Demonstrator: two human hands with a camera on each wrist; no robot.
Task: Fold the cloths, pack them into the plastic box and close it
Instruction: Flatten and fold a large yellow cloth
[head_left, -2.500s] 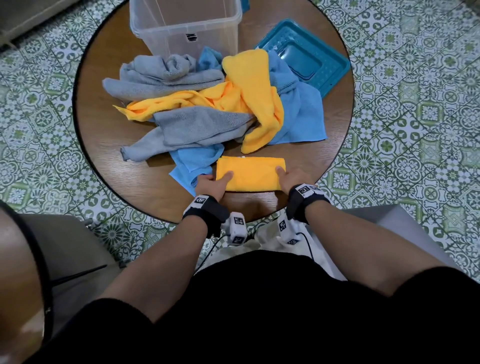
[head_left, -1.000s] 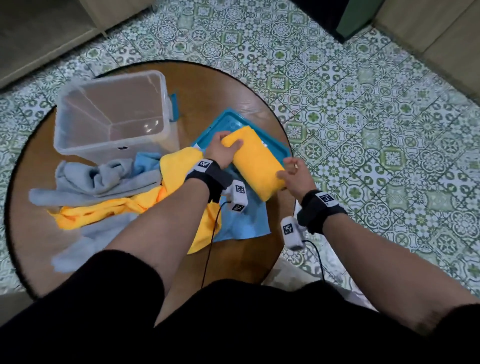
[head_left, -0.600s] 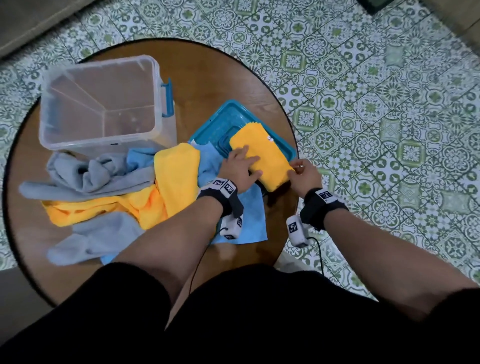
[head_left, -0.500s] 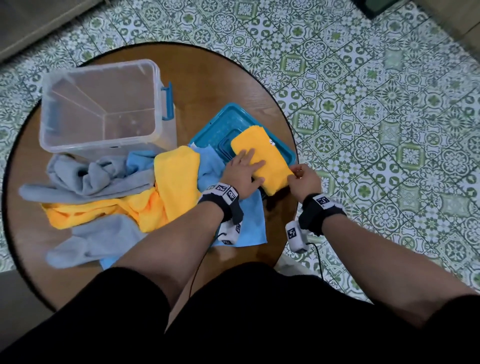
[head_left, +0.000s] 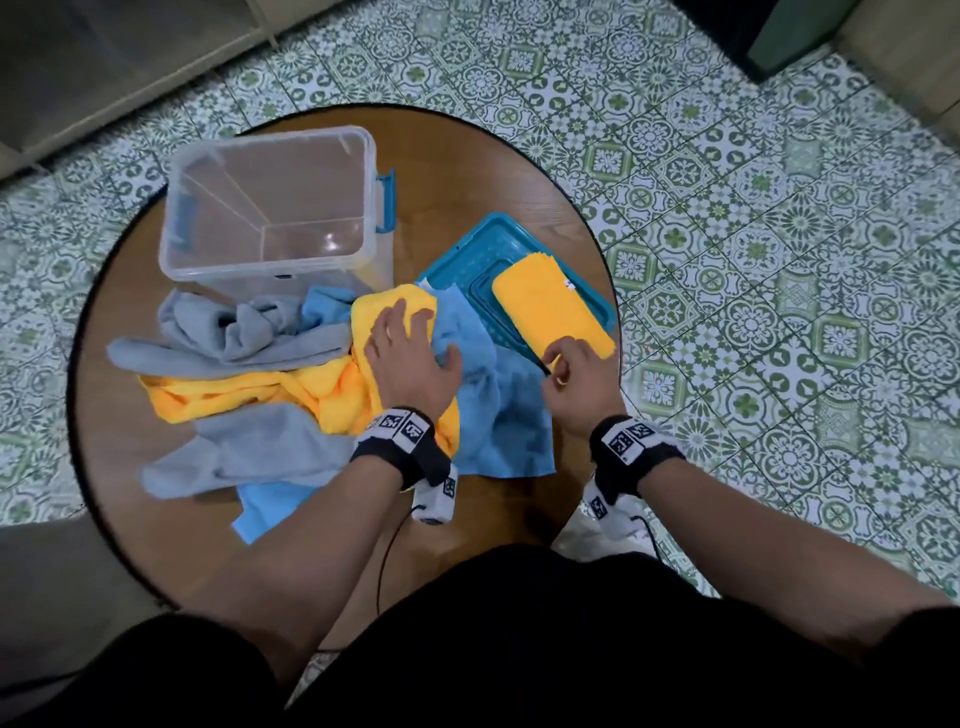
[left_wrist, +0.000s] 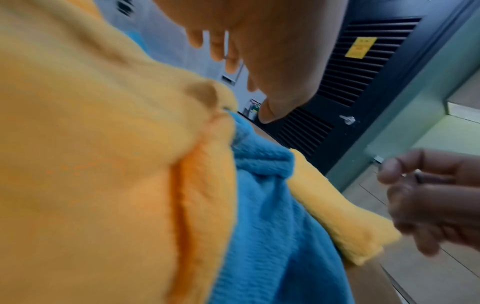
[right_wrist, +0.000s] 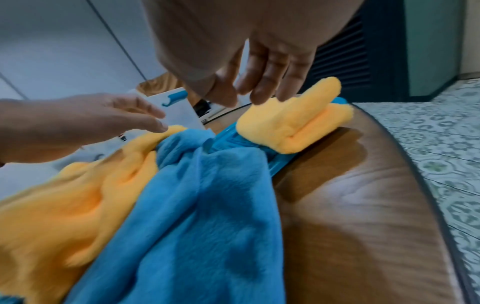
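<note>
A folded yellow cloth (head_left: 550, 306) (right_wrist: 291, 125) lies on the teal lid (head_left: 457, 260) at the table's right. My right hand (head_left: 571, 366) (right_wrist: 259, 90) hovers at its near end, fingers relaxed and holding nothing. My left hand (head_left: 402, 343) (left_wrist: 233, 51) is spread flat over the unfolded yellow cloth (head_left: 311, 389) (left_wrist: 91, 164), where it overlaps a blue cloth (head_left: 493, 400) (right_wrist: 202, 205). The clear plastic box (head_left: 270, 208) stands open behind the pile with no cloths inside.
Two grey cloths (head_left: 244, 332) (head_left: 249, 452) lie at the left of the pile, and a second blue cloth (head_left: 265, 509) pokes out below. The round wooden table (head_left: 467, 171) ends close to the lid's right side, above the tiled floor (head_left: 779, 260).
Both hands carried the folded yellow cloth from the near table edge to the teal lid and laid it there. My left hand then moved left onto the loose yellow cloth; my right hand let go.
</note>
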